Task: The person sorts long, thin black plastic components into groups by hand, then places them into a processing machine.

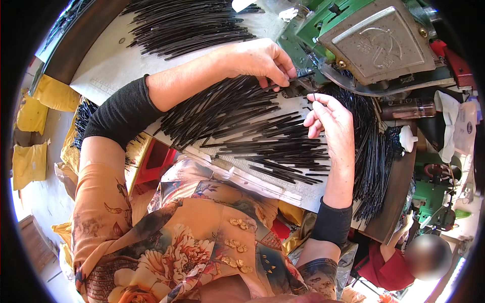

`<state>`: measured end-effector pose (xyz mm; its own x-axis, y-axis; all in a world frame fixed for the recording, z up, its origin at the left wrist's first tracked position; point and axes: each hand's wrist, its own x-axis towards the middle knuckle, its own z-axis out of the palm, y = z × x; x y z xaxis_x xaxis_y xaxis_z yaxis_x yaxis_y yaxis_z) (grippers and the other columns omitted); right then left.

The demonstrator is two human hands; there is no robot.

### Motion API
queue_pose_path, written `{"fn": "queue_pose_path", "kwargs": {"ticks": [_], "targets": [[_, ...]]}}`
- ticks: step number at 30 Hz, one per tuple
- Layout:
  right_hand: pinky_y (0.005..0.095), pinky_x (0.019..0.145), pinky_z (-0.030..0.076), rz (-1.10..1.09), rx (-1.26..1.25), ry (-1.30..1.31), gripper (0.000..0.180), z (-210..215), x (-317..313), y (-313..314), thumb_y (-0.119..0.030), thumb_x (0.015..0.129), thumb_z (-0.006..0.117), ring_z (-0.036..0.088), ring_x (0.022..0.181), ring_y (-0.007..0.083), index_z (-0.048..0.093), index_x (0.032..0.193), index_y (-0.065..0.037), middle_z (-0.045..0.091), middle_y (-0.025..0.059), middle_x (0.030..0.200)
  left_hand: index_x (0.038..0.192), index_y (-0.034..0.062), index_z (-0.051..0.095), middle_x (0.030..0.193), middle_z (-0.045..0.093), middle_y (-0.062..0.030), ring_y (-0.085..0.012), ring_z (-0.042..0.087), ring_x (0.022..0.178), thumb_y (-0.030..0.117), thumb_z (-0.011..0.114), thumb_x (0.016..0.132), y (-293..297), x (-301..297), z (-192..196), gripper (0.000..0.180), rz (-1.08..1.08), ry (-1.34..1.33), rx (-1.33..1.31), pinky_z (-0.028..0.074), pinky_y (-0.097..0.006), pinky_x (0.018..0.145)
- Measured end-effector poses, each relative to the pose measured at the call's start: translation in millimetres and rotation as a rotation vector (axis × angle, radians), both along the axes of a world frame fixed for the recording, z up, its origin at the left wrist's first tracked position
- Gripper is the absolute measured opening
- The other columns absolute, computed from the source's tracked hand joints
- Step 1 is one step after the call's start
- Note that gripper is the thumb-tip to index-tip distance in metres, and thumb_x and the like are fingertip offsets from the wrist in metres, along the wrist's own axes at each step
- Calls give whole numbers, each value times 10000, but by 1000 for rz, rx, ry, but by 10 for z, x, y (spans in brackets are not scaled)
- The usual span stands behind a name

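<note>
Many black rods (252, 126) across grey worktable (106, 60), green machine (374, 40), both hands (331, 118) pinching rods

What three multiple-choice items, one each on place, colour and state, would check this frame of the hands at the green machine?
1. Where is the left hand?
A. at the green machine's feed point
B. on the lap
C. on the yellow sacks

2. What colour are the thin rods on the worktable?
A. white
B. black
C. red

3. What is the right hand doing?
A. lying flat and empty
B. pinching one thin rod
C. gripping a bottle

Answers: 1 A, its fingers meet the machine; 2 B, every pile is black; 3 B, thumb and forefinger close on a rod.
</note>
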<state>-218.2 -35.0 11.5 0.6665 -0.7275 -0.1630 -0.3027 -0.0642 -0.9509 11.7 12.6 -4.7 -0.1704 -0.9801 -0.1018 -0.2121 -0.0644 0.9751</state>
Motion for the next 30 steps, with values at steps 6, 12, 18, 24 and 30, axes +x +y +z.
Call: {"fn": "queue_pose_path", "kwargs": {"ticks": [6, 12, 18, 24, 30], "targets": [[177, 453, 426, 4, 11, -24, 269, -15, 6, -2, -139, 898, 492, 521, 480, 76, 547, 1091, 40, 595, 79, 680, 1049, -21, 611, 801, 640, -47, -82, 593, 658, 130, 667, 742, 9, 3, -15, 347, -8, 53, 24, 474, -203, 557], [181, 460, 429, 0, 16, -44, 268, -24, 19, -1, -136, 901, 488, 526, 483, 81, 545, 1089, 46, 597, 85, 680, 1055, -10, 612, 820, 640, -36, -80, 594, 668, 146, 661, 755, 10, 5, -5, 342, -9, 58, 19, 476, -201, 566], [184, 463, 432, -33, 4, -98, 262, -59, 34, -21, -136, 905, 487, 529, 486, 89, 547, 1085, 44, 595, 92, 680, 1057, 6, 617, 812, 637, -24, -63, 566, 642, 160, 646, 778, -15, 38, 3, 320, -19, 101, -8, 467, -199, 549], [187, 459, 434, -55, 3, -109, 254, -75, 82, -71, -143, 908, 489, 534, 482, 92, 552, 1079, 34, 596, 94, 680, 1065, 13, 610, 827, 635, -35, -63, 545, 598, 142, 634, 790, -45, 61, 3, 305, -1, 176, 8, 446, -202, 510], [185, 456, 433, -65, 16, -107, 249, -75, 97, -67, -142, 907, 491, 539, 479, 94, 555, 1077, 29, 596, 92, 676, 1074, -12, 589, 835, 634, -62, -82, 528, 520, 107, 627, 790, -50, 80, -19, 310, 0, 237, 25, 409, -204, 429]]}}
